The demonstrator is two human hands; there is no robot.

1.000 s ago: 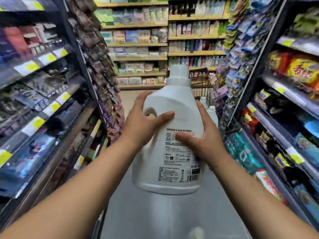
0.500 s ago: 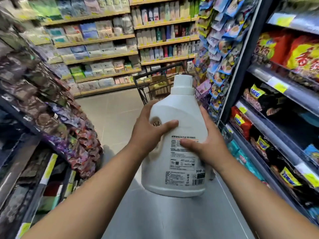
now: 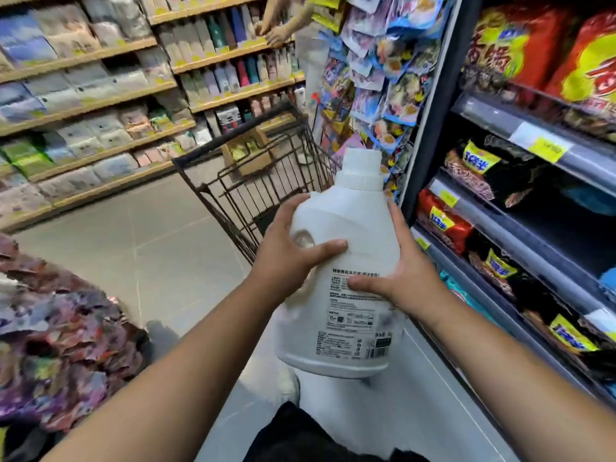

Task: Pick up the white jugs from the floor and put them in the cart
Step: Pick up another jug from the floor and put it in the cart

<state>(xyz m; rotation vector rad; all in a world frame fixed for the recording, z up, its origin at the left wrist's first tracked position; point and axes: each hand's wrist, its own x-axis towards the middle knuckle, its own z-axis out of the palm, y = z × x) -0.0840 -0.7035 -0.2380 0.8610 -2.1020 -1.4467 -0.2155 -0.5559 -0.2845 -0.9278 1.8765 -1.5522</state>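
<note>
Two-handed grip [image 3: 346, 268] on jug [image 3: 343, 315]

Lighting bright and even, apparently from overhead; the light source itself is out of frame. Floor [image 3: 160, 235] evenly lit, only soft shadow near the lower left. Mild sheen on the jug [image 3: 346, 261], label text partly legible. Motion blur smears the hanging packets [image 3: 56, 345] at lower left and the far shelves [image 3: 100, 105]. Wide-angle distortion bends the right-hand shelves [image 3: 533, 201] and stretches both forearms toward the bottom corners.
</note>
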